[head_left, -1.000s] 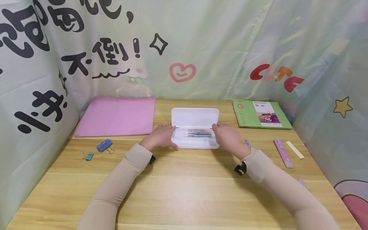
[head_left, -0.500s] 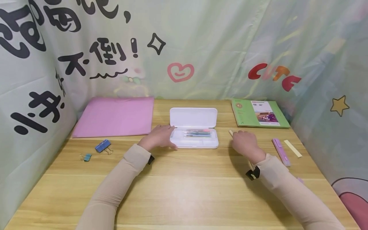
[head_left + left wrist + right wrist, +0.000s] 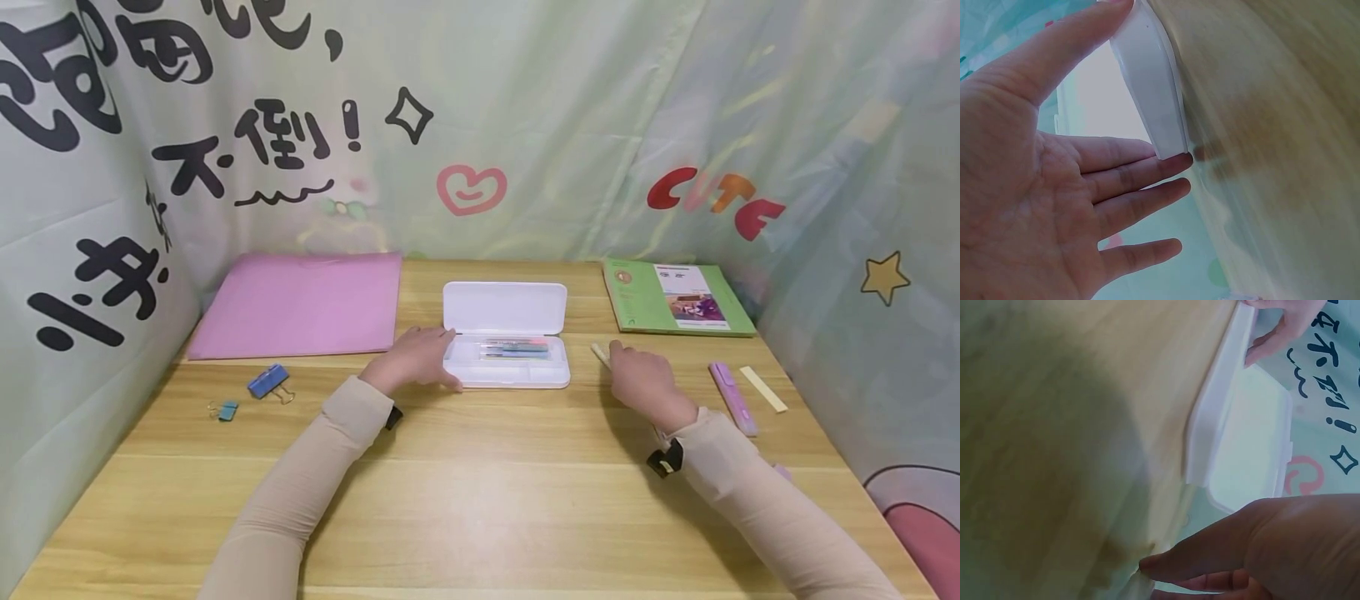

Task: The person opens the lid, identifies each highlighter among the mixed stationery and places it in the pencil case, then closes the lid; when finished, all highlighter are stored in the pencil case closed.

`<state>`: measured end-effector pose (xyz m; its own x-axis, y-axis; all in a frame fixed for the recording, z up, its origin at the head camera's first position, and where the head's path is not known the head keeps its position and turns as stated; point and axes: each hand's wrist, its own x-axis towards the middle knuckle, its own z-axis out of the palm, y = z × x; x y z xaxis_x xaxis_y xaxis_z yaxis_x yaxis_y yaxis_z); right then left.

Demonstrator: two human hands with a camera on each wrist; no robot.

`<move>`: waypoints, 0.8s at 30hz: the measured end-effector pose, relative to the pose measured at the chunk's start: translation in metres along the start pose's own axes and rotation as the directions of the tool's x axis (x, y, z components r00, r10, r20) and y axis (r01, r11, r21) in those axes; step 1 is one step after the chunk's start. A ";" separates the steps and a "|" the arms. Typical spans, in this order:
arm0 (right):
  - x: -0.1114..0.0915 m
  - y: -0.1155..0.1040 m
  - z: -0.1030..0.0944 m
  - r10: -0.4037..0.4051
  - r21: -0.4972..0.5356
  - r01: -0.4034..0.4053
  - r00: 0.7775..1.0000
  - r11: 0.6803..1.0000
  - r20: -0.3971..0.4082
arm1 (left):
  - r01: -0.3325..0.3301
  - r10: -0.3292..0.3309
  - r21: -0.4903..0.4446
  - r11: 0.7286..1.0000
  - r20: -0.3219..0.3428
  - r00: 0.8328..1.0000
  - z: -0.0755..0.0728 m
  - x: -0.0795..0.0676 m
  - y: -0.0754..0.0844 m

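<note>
A white pencil case (image 3: 505, 308) stands with its lid up in the middle of the table, several slim pens (image 3: 516, 348) in its tray. My left hand (image 3: 412, 358) holds the left end of the case; in the left wrist view the thumb is on one corner and fingertips (image 3: 1175, 164) touch the other. Right of the case, my right hand (image 3: 648, 383) pinches a slim pale stick-like thing (image 3: 599, 353) low over the table. Most of that thing is hidden by the hand, so its kind is unclear.
A pink folder (image 3: 300, 304) lies back left, a green book (image 3: 678, 296) back right. Blue (image 3: 268, 381) and teal (image 3: 228, 411) binder clips lie at left. At right are a slim purple case (image 3: 732, 398) and a cream strip (image 3: 764, 389). Curtains enclose the table.
My right hand has left the right side of the pencil case, moved right and taken hold of the pale stick-like thing. My left hand stays on the case's left end.
</note>
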<state>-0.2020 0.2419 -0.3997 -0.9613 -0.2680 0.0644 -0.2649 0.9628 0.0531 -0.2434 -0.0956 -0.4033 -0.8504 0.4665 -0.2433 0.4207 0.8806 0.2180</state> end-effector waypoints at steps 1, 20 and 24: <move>0.001 0.000 -0.001 -0.002 0.000 0.002 1.000 1.000 -0.014 | -0.001 0.001 -0.001 1.000 -0.001 1.000 0.000 0.000 0.000; 0.023 -0.040 -0.024 -0.075 0.002 0.076 0.983 0.997 -0.166 | -0.010 0.010 -0.009 1.000 -0.015 1.000 0.002 0.000 -0.002; 0.035 -0.054 -0.022 -0.175 -0.017 0.174 0.973 0.985 -0.153 | -0.012 0.012 -0.007 1.000 -0.020 1.000 0.002 0.000 -0.002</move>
<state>-0.2197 0.1793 -0.3785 -0.8770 -0.4343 0.2055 -0.4270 0.9006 0.0807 -0.2438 -0.0970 -0.4060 -0.8516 0.4750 -0.2214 0.4285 0.8744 0.2279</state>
